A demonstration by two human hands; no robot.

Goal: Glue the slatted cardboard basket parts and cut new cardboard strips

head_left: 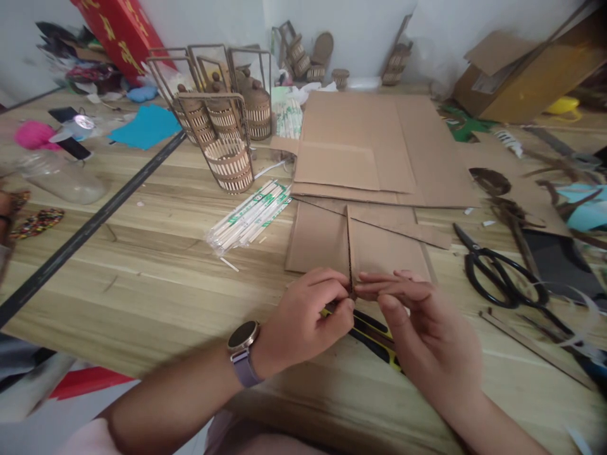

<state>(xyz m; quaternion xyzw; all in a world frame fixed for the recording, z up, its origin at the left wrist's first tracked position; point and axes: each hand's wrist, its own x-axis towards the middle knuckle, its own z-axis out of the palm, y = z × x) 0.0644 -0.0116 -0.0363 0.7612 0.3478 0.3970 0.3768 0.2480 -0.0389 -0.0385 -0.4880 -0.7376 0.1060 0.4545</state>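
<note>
My left hand (310,322), with a watch on its wrist, pinches the near end of a narrow cardboard strip (349,243). The strip points away from me, standing on edge over a flat cardboard piece (317,243). My right hand (429,328) has its fingers stretched out, the tips at or touching the strip's near end, the thumb apart. Below both hands lies a yellow-and-black tool (372,332), partly covered, its kind unclear. A thin cardboard sliver (398,231) crosses the flat piece at a slant.
Large cardboard sheets (355,139) lie beyond my hands. Black scissors (497,272) rest at right. Wrapped sticks (251,215) and small slatted lanterns (227,161) stand or lie to the left. Farther left are a clear jar (61,177) and a dark strip (95,224) along the table.
</note>
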